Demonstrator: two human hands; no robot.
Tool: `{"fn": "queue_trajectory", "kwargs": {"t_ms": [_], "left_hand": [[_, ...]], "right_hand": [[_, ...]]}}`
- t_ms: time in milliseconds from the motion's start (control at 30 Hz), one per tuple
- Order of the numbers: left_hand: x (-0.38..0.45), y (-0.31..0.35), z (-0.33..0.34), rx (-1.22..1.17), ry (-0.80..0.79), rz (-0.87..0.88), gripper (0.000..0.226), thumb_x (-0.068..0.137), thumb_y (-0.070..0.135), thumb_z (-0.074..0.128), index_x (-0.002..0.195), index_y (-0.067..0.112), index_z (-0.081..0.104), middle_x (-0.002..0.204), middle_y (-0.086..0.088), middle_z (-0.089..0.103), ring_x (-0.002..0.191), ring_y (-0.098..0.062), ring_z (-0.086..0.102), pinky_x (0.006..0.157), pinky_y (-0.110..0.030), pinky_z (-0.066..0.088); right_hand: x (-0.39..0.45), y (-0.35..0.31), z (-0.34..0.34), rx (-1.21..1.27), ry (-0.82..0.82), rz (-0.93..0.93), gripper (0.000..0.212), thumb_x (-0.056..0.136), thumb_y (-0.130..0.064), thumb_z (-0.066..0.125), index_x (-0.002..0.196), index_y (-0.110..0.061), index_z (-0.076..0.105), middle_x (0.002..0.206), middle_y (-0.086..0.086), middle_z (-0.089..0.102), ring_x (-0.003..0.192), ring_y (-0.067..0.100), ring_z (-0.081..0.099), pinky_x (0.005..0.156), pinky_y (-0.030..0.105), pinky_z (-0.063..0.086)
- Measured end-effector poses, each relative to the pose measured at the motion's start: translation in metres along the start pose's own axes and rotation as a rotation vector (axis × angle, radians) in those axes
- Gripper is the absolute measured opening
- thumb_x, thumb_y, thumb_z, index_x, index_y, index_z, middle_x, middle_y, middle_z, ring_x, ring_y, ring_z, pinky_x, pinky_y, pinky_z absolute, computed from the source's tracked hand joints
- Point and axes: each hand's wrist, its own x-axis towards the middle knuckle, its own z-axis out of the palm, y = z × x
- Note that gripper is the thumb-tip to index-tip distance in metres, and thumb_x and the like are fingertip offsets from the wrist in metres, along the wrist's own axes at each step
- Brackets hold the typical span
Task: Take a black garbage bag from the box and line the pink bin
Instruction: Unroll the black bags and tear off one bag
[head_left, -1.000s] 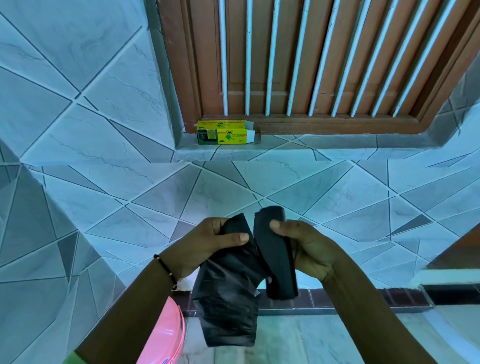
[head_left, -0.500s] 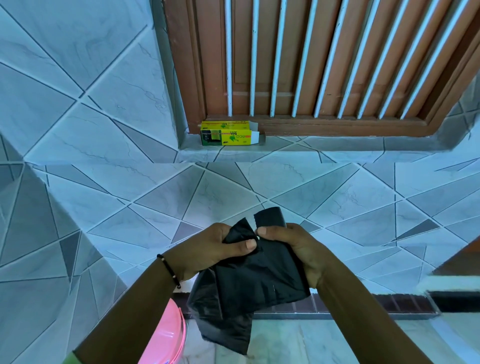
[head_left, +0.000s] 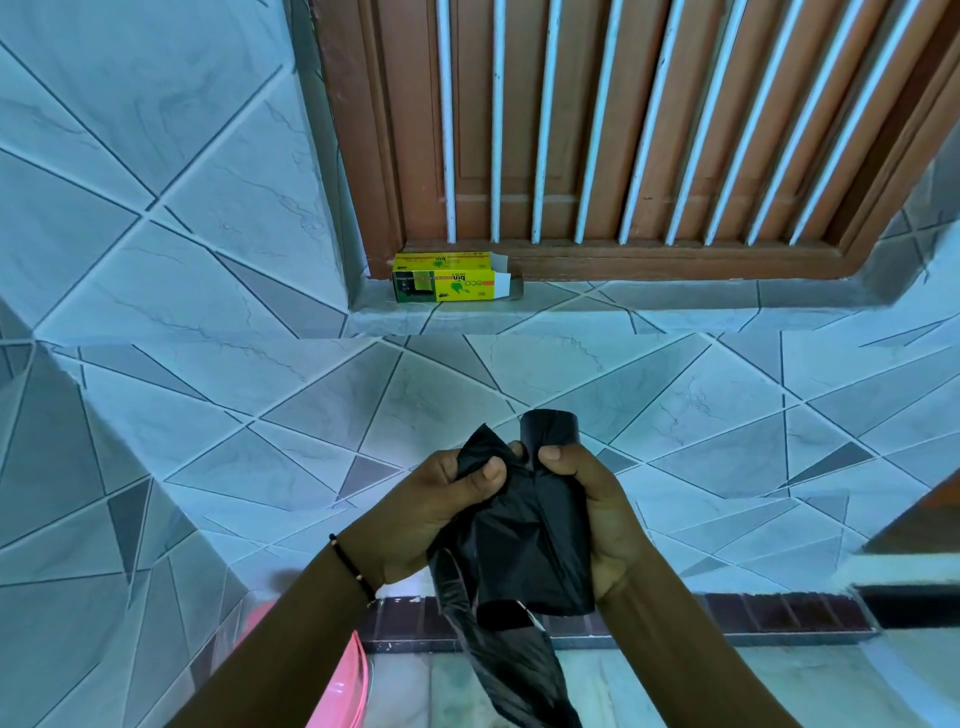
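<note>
- Left hand (head_left: 441, 499) grips a bunched corner of the black garbage bag (head_left: 524, 551), thumb pressed over the plastic, fingers curled behind it.
- Right hand (head_left: 592, 504) grips the roll end of the bag (head_left: 549, 428), thumb on top; the rolled part sticks up above the fingers.
- Both hands close together, nearly touching, held up in front of the tiled wall (head_left: 260, 426).
- Bag partly unrolled: folded flat section between the palms, loose tail hanging down below the wrists towards the bottom edge.
- Thin dark bracelet (head_left: 349, 562) on the left wrist.
- Pink bin (head_left: 340, 686): only a part of the rim shows at bottom left, under the left forearm, apart from the bag.
- Yellow-green box (head_left: 447, 283) lies on its side on the tiled ledge (head_left: 623, 306), end flap open to the right, well apart from the hands.
- Box sits against the brown wooden frame (head_left: 623, 260) with white vertical bars (head_left: 540, 130) above.
</note>
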Motion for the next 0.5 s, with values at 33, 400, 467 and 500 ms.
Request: {"fn": "queue_trajectory", "kwargs": {"t_ms": [33,400,467,500], "left_hand": [[0.000,-0.002,0.002,-0.035,0.000,0.002,0.040,0.058,0.045,0.078,0.085,0.016,0.075,0.090,0.000,0.075,0.085,-0.010,0.070,0.073,-0.018,0.054],[0.006,-0.014,0.005,-0.159,0.004,0.037,0.047,0.049,0.046,0.086,0.082,0.013,0.077,0.088,-0.002,0.076,0.084,-0.013,0.071,0.073,-0.020,0.055],[0.006,-0.015,0.003,-0.139,0.008,0.040,0.045,0.051,0.046,0.084,0.081,0.014,0.076,0.089,-0.003,0.076,0.085,-0.013,0.071,0.073,-0.020,0.055],[0.007,-0.015,0.002,-0.106,0.020,0.040,0.046,0.051,0.047,0.083,0.082,0.014,0.076,0.090,-0.003,0.076,0.086,-0.013,0.071,0.074,-0.020,0.055]], "right_hand": [[0.000,0.000,-0.001,-0.003,-0.002,-0.010,0.041,0.045,-0.019,0.086,0.079,-0.011,0.065,0.083,0.012,0.069,0.075,0.027,0.067,0.075,0.035,0.056],[0.003,-0.003,-0.007,0.004,-0.001,-0.065,0.038,0.048,-0.020,0.085,0.077,-0.009,0.063,0.067,0.009,0.064,0.065,0.023,0.064,0.068,0.032,0.055],[0.003,-0.004,-0.007,-0.022,0.022,-0.057,0.041,0.048,-0.022,0.087,0.078,-0.008,0.064,0.071,0.012,0.065,0.069,0.025,0.064,0.072,0.033,0.055],[0.002,-0.005,-0.008,-0.042,0.049,-0.053,0.043,0.046,-0.024,0.089,0.079,-0.008,0.065,0.075,0.014,0.066,0.070,0.027,0.065,0.073,0.034,0.056]]}}
